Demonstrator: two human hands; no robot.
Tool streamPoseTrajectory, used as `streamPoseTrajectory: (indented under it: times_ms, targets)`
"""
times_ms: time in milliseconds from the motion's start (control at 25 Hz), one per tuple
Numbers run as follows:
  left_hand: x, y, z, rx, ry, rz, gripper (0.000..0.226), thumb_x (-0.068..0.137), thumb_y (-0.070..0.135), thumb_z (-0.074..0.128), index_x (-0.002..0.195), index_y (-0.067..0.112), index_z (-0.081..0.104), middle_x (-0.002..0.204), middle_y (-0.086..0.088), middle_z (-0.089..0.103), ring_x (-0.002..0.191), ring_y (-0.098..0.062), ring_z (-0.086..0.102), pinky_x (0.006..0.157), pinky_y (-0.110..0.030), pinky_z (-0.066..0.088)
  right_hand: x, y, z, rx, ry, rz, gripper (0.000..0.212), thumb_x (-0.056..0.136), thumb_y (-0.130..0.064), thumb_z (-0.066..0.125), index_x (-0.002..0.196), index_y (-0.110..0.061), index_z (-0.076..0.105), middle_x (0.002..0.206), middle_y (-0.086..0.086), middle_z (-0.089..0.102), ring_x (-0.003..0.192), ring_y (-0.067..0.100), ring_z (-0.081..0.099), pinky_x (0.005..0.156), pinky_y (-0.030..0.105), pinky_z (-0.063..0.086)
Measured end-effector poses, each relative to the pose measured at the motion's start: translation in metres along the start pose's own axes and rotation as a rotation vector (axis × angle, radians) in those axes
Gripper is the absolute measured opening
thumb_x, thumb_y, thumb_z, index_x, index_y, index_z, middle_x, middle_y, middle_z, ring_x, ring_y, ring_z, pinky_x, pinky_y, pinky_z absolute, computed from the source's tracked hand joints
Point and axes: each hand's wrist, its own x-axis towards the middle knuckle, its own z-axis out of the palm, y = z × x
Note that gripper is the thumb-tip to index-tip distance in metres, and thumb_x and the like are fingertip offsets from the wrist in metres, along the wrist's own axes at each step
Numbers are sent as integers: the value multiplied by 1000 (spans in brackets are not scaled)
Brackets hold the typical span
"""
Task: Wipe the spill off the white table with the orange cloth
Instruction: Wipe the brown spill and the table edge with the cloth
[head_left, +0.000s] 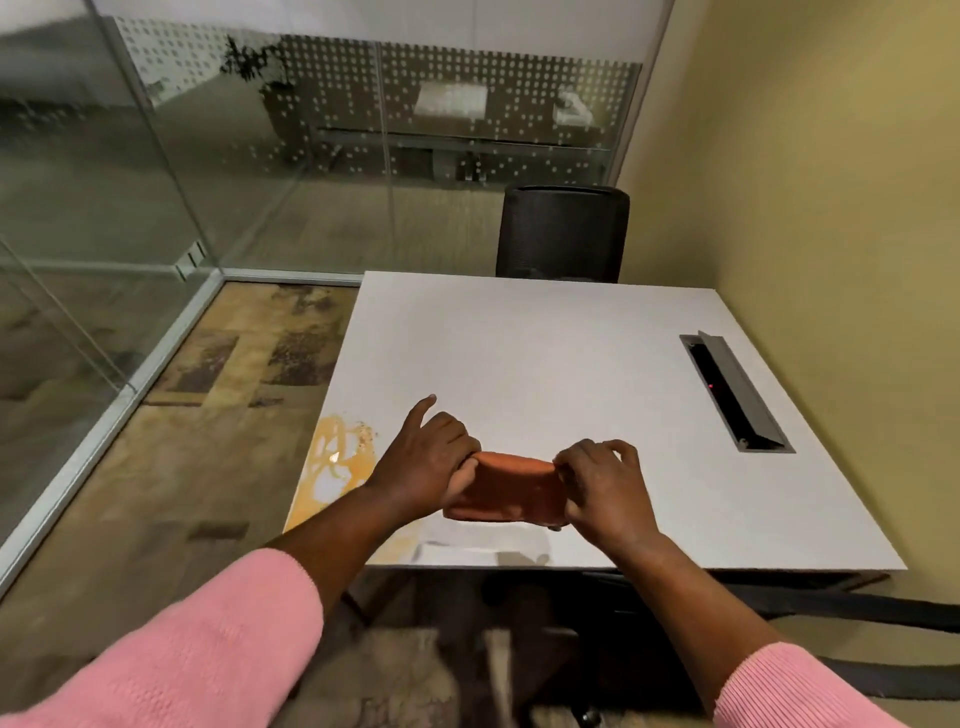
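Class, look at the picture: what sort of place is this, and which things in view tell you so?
Probably a small office meeting room: a frosted-dot glass partition wall, a black mesh office chair, and a white table with a grey cable hatch.

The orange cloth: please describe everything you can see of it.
The orange cloth looks like soft fabric, folded into a thick rectangle. It is held near the front edge of the white table. The left hand grips its left end, the right hand its right end. The orange spill lies apart, to its left.
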Motion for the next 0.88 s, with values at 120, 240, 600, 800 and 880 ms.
streamPoseTrajectory:
  times_ms: [120,240,600,800,880]
  targets:
    - [-40,-9,4,-12,-36,-69,17,92,33,61,97,23,73,90,4,69,97,-19,63,118,-53,31,1,-21,20,33,-126,-63,40,58,-21,62,98,-24,68,95,-6,64,82,23,63,93,36,31]
    - [-72,-14,12,-36,-60,-119,16,90,32,63,94,22,74,87,4,69,95,-19,62,118,-52,32,4,-31,42,66,-226,-107,43,58,-18,73,99,-26,67,98,-6,64,80,23,62,89,34,30]
    - [-133,-29,58,-75,-198,-371,19,85,31,58,88,21,74,80,4,67,87,-20,62,115,-47,29,37,-46,119,167,-433,-269,40,71,-13,61,108,-23,71,104,-1,67,84,29,63,86,37,34]
    - [-133,-53,87,4,-252,-594,27,85,36,51,89,22,73,81,4,69,90,-23,65,114,-46,24,93,-51,178,207,-488,-367,47,67,-17,52,108,-20,76,102,1,70,84,31,67,81,33,26]
    - [-133,-63,98,34,-253,-682,30,87,37,49,89,21,74,81,3,69,90,-24,65,113,-47,25,108,-54,197,221,-513,-399,45,69,-17,57,110,-19,75,103,3,70,87,33,67,86,38,33]
